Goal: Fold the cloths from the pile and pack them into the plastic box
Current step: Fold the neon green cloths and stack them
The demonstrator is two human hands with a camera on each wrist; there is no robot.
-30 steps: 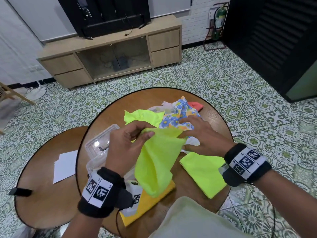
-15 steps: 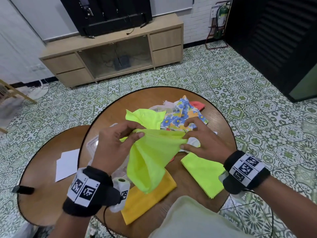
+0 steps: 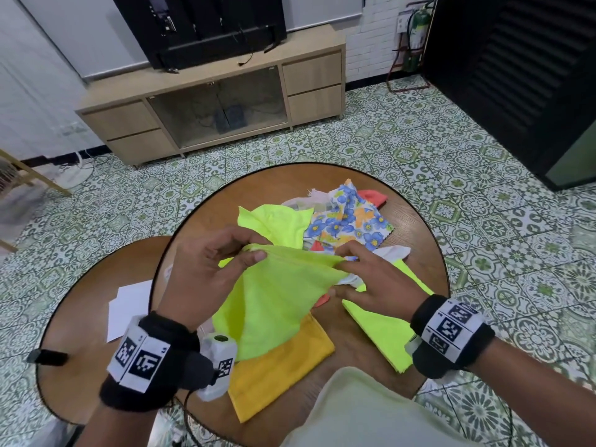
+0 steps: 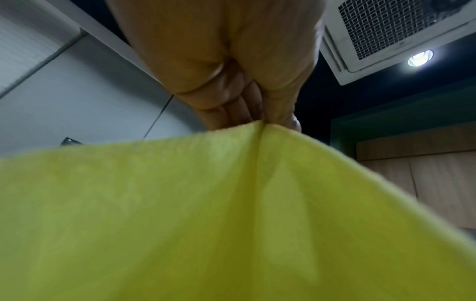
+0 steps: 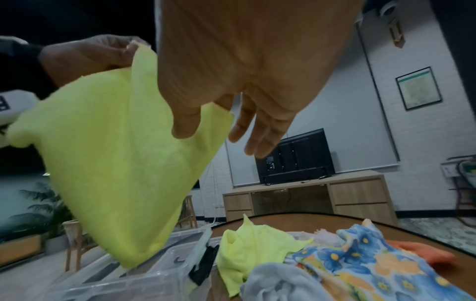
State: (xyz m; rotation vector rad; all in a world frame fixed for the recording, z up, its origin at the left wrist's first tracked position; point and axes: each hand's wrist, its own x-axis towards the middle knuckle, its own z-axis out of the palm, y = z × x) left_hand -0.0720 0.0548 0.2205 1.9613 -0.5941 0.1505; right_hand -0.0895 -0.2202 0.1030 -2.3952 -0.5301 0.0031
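I hold a neon yellow cloth [image 3: 274, 301] [image 4: 231, 213] [image 5: 115, 152] in the air over the round wooden table [image 3: 258, 188]. My left hand [image 3: 253, 251] [image 4: 262, 120] pinches its top left corner. My right hand [image 3: 337, 272] [image 5: 211, 130] pinches the top right corner between thumb and fingers. The cloth hangs down in a point. Behind it is the pile: a floral cloth [image 3: 348, 221], another neon cloth [image 3: 274, 221] and an orange-red one [image 3: 374, 196]. The clear plastic box [image 5: 154, 270] sits at the left, mostly hidden in the head view.
A folded neon cloth [image 3: 383, 330] and a folded orange-yellow cloth [image 3: 283, 366] lie on the near part of the table. A lower round table [image 3: 80, 317] at the left carries white paper [image 3: 129, 304]. A TV cabinet [image 3: 209, 108] stands across the tiled floor.
My hands have drawn apart, and the cloth's top edge now stretches wider between them. The hanging cloth has lifted off the orange-yellow cloth.
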